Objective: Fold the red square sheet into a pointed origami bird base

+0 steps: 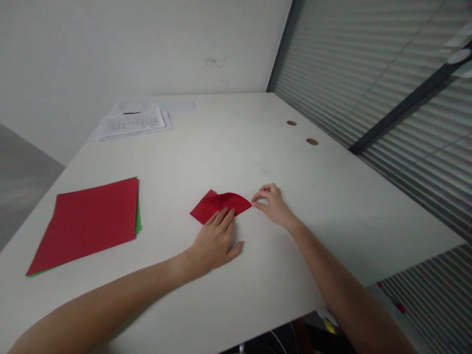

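Note:
A folded piece of red paper (229,199) lies on the white table in front of me, its upper layer bowed up a little. My left hand (217,238) rests flat on its near edge, fingers stretched out and the thumb spread to the right on the tabletop. At the paper's right tip, my right hand (271,202) pinches the pointed corner between thumb and forefinger. Part of the paper's near side is hidden under my left fingers.
On the left lies a stack of red sheets (88,221) with green paper (138,216) showing beneath. Written papers (129,124) with a black pen (132,113) lie at the back left. Two round holes (312,141) pierce the table near the window blinds (354,73).

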Demonstrator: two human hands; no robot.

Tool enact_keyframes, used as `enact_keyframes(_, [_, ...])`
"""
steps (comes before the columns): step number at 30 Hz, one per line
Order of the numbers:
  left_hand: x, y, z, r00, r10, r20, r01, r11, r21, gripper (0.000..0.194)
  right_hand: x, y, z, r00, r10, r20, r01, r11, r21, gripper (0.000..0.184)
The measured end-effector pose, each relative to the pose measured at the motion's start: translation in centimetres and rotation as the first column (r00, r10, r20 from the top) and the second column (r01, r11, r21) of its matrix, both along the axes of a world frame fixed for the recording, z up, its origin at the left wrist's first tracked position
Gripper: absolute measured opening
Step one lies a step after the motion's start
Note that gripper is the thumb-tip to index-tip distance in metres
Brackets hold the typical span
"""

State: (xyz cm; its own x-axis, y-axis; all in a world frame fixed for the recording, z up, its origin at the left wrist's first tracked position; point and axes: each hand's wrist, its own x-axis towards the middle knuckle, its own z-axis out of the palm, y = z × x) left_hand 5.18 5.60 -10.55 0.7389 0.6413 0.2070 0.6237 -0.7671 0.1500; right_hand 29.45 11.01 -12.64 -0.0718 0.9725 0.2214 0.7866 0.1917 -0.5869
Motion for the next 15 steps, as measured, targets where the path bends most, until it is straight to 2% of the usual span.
enact_keyframes(3, [0.0, 0.0, 0.0, 1.000, 0.000, 0.014, 0.001, 1.000, -0.009, 0.058, 1.1, 0.4, 0.8, 0.994, 0.004, -0.113, -0.007, 1.000, -0.024, 0.015])
enact_keyframes(5, [0.1, 0.0, 0.0, 1.000, 0.001, 0.012, -0.001, 1.000, -0.003, 0.058, 1.9, 0.5, 2.0, 0.975, 0.012, -0.222, -0.016, 1.000, -0.016, 0.023])
enact_keyframes(8, [0.1, 0.0, 0.0, 1.000, -0.002, -0.003, 0.002, 1.000, 0.017, 0.058, 1.6, -0.5, 4.3, 0.976, 0.021, -0.217, 0.002, 0.994, 0.106, 0.024])
enact_keyframes(9, [0.1, 0.0, 0.0, 1.000, -0.004, -0.005, 0.004, 1.000, 0.021, 0.059, 1.0, -1.1, 5.0, 0.983, 0.061, -0.176, -0.037, 0.990, 0.140, 0.024])
enact_keyframes(11, [0.1, 0.0, 0.0, 1.000, -0.007, 0.003, 0.007, 1.000, 0.021, 0.059, -0.7, -2.6, 5.5, 0.974, 0.223, -0.027, -0.215, 0.962, 0.166, 0.025])
enact_keyframes(13, [0.1, 0.0, -0.1, 1.000, -0.011, 0.019, 0.011, 1.000, 0.016, 0.058, -2.5, -4.1, 5.2, 0.917, 0.363, 0.163, -0.383, 0.916, 0.117, 0.026])
enact_keyframes(15, [0.1, 0.0, -0.3, 0.999, -0.008, 0.032, 0.007, 1.000, 0.012, 0.056, -3.9, -5.3, 4.3, 0.861, 0.423, 0.284, -0.457, 0.887, 0.064, 0.037])
